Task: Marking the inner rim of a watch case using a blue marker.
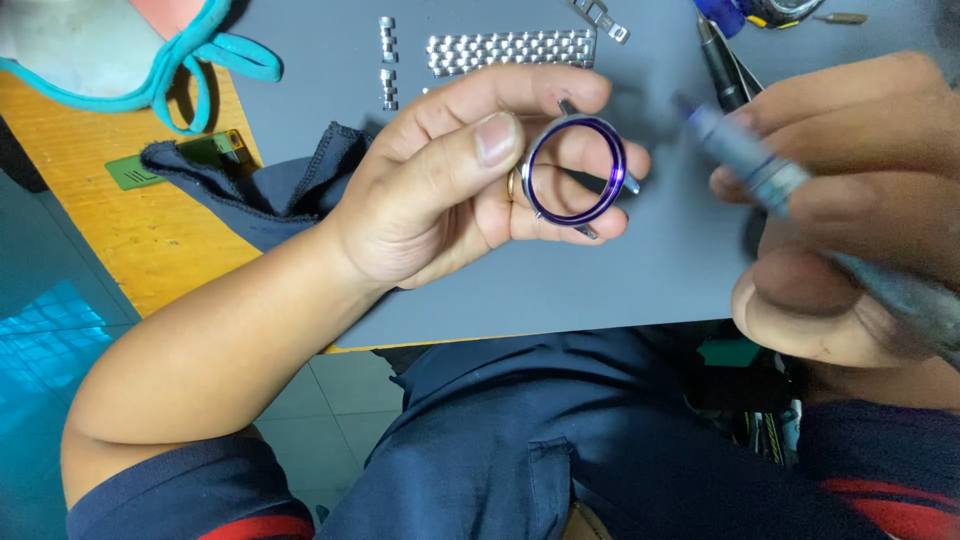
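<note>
Your left hand (470, 180) pinches the round steel watch case with a purple bezel ring (574, 170) above the grey work mat (560, 280), while your right hand (850, 200) grips a blurred, purple-banded grey metal tool (760, 170) just beside it.

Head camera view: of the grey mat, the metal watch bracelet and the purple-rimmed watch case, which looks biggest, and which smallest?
1. Grey mat, clearly largest.
2 and 3. Metal watch bracelet and purple-rimmed watch case look similar; the case is held nearer the camera, so ranking them is unsure.

bracelet (510, 50) on mat (620, 270) — cloth (260, 185) leftward
</note>
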